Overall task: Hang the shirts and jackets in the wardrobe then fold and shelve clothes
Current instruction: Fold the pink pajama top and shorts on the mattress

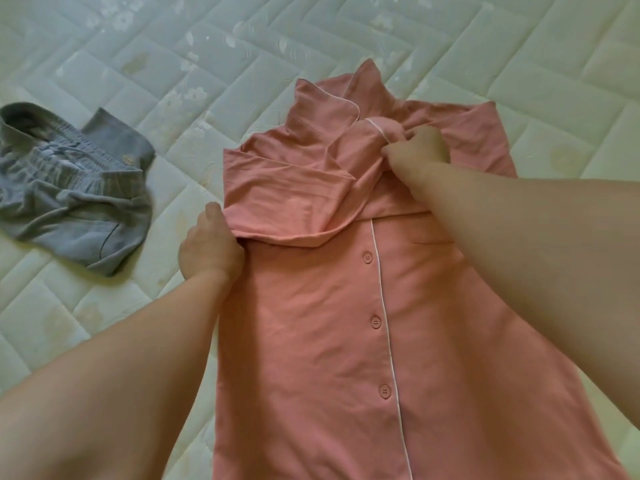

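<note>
A pink button-front shirt (311, 323) with white piping lies front-up on the quilted mattress (173, 81), collar away from me, its sides folded inward. My left hand (209, 251) grips the shirt's left edge where a folded sleeve lies across the chest. My right hand (415, 157) pinches a bunched bit of piped fabric near the collar. Both forearms reach over the shirt, and the right one hides part of the shirt's right side.
A crumpled grey garment (76, 188) with an elastic waistband lies on the mattress to the left of the shirt, apart from it. The pale mattress stretches beyond the collar and to both sides.
</note>
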### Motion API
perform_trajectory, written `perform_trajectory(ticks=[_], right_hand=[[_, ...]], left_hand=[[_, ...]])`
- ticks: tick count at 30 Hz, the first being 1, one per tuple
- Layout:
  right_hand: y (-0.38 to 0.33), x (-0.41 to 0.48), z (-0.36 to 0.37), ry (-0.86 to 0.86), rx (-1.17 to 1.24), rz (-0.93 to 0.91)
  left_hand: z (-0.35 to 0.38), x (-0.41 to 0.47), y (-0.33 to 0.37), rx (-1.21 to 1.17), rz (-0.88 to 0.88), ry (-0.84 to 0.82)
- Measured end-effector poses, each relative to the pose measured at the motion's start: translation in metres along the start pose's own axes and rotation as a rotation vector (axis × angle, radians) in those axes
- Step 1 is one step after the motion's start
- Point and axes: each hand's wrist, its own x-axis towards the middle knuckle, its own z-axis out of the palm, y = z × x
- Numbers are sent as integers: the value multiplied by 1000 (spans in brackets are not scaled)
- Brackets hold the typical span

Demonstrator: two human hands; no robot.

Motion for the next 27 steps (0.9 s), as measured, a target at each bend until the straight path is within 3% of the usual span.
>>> perform_trajectory(ticks=[6, 13, 21, 27], right_hand=[[28, 12, -60, 344, 136, 80], [65, 6, -73, 214, 58, 260], [54, 22, -71, 208, -158, 212], [65, 29, -79, 392, -6, 34]], left_hand=[[-9, 9, 12, 310, 317, -62], [-7, 7, 28, 350, 346, -139], [-5, 9, 23, 354, 380, -179], [-9, 10, 28, 412, 387, -172]])
